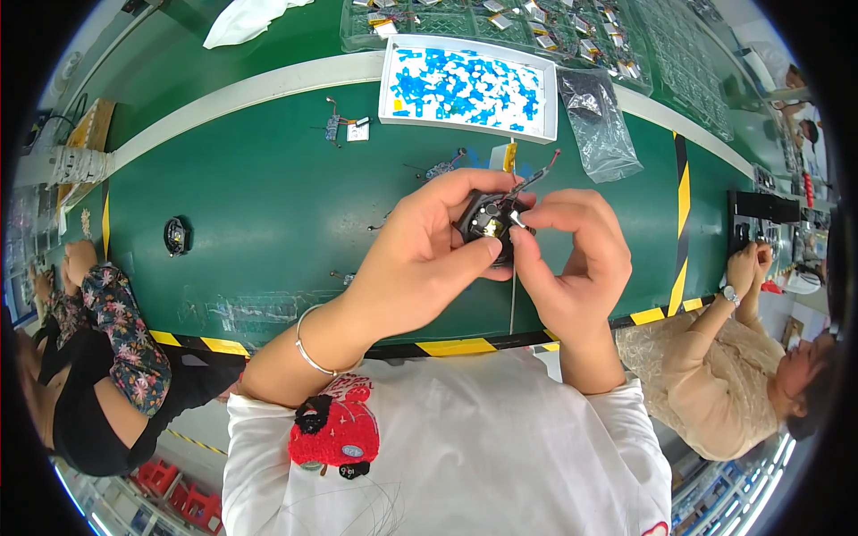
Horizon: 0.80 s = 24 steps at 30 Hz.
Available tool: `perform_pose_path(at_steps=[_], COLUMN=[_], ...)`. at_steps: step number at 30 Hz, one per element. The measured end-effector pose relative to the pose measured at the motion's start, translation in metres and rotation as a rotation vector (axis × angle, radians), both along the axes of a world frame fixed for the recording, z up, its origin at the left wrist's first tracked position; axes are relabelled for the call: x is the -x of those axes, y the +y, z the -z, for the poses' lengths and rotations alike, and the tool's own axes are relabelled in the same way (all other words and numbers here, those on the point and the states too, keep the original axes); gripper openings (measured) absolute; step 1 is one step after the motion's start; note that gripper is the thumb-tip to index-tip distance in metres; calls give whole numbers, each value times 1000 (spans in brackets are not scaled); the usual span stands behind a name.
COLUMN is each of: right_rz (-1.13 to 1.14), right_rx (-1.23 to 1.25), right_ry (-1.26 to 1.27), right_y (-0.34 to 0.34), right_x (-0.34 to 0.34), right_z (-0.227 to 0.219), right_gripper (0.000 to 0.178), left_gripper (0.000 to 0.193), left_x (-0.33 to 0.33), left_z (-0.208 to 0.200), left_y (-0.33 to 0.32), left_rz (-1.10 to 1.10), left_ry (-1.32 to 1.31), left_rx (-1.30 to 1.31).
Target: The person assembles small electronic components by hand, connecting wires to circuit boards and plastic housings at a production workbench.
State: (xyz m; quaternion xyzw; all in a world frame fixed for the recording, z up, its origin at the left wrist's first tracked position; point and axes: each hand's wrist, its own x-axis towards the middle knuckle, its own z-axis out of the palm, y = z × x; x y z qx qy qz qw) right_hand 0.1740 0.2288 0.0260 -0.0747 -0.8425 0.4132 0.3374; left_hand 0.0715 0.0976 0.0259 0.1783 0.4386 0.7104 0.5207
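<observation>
My left hand (429,250) holds a small round black part (487,223) above the green table (268,196); a circuit board and thin wires show inside it. My right hand (572,255) pinches a small silvery piece at the part's right rim with thumb and forefinger. Red and dark wires rise from the part toward the upper right. A thin bracelet circles my left wrist.
A white tray (390,67) of blue bits lies beyond my hands, beside a clear plastic bag (599,121). Another round black part (176,236) rests at left. Small wired boards (344,125) lie mid-table. People sit at both sides; clear trays of parts (554,31) stand far back.
</observation>
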Motion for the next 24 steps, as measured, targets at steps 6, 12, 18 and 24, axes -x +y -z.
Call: perform_pose_path(at_steps=[6, 12, 18, 24], right_rz=[55, 65, 64, 47], right_rx=[-54, -62, -72, -20], right_ry=[21, 33, 18, 2], right_y=[-2, -4, -5, -3], right_x=[3, 5, 4, 5], right_z=[2, 2, -1, -1], right_gripper=[19, 19, 18, 17], left_gripper=[43, 44, 47, 48], left_x=[-2, -3, -4, -6], left_z=[0, 0, 0, -3], left_y=[-2, -4, -5, -5], left_rz=[-25, -42, -39, -51], left_ry=[73, 97, 89, 116], left_rx=[-130, -155, -135, -94])
